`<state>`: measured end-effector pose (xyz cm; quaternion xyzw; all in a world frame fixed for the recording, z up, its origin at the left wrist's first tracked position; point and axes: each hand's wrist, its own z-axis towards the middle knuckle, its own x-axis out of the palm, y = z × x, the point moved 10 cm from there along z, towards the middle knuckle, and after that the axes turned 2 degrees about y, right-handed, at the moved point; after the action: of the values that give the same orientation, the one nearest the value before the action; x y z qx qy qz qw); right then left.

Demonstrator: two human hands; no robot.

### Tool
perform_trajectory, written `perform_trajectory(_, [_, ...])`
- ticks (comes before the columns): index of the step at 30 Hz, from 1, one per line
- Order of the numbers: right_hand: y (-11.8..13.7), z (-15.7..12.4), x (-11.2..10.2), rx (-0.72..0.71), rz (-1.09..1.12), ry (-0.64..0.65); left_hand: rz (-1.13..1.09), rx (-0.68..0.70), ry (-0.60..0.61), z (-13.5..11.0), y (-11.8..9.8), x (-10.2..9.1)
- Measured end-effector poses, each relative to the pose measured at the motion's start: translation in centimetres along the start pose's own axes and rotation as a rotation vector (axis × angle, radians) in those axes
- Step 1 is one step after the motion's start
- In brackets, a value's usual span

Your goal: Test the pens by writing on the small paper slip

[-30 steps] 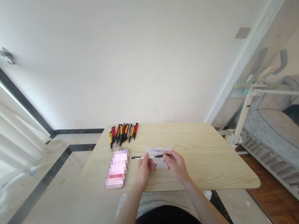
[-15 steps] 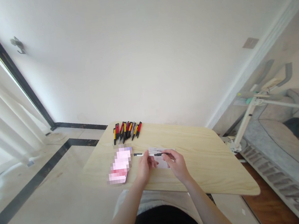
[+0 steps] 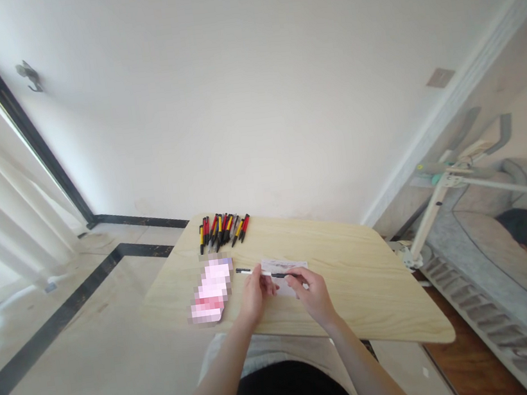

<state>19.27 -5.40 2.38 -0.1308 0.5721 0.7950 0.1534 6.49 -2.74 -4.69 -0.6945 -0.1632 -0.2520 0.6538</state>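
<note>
A white pen [image 3: 266, 273] with black ends lies crosswise between my two hands, over the tabletop. My left hand [image 3: 255, 292] pinches its white barrel near the middle, thumb on top. The fingertips of my right hand [image 3: 310, 288] close on the black right end of the pen; whether that part is a cap or a grip I cannot tell. Below the pen a sheet of paper [image 3: 296, 264] with faint dark marks rests on the table, partly covered by both hands.
Several red, yellow and black pens [image 3: 222, 229] lie bunched at the back left of the wooden table [image 3: 364, 294]. A phone [image 3: 212, 292], its screen blurred, lies left of my hands. An exercise bike [image 3: 432, 207] and a grey sofa [image 3: 483, 246] stand at right.
The right end of the pen has dipped slightly, along with my right fingers. Both hands keep their hold. The camera view has shifted a little.
</note>
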Motion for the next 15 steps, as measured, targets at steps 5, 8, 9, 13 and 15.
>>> perform_trajectory(5, [1.2, 0.1, -0.5, -0.043, -0.073, -0.026, 0.031, -0.014, 0.004, 0.0, 0.0, 0.1])
perform_trajectory(8, [1.3, 0.2, -0.6, -0.04, -0.06, -0.012, 0.041, -0.018, -0.002, 0.0, 0.0, 0.1])
perform_trajectory(9, [1.3, 0.2, -0.5, -0.044, -0.058, -0.002, 0.036, -0.02, -0.003, 0.0, 0.0, 0.1])
perform_trajectory(13, [1.2, 0.4, -0.7, -0.053, -0.052, -0.004, 0.005, -0.02, 0.006, 0.1, 0.2, 0.2])
perform_trajectory(15, [1.2, 0.5, -0.9, -0.062, -0.052, -0.007, -0.002, -0.019, 0.006, 0.1, 0.3, 0.1])
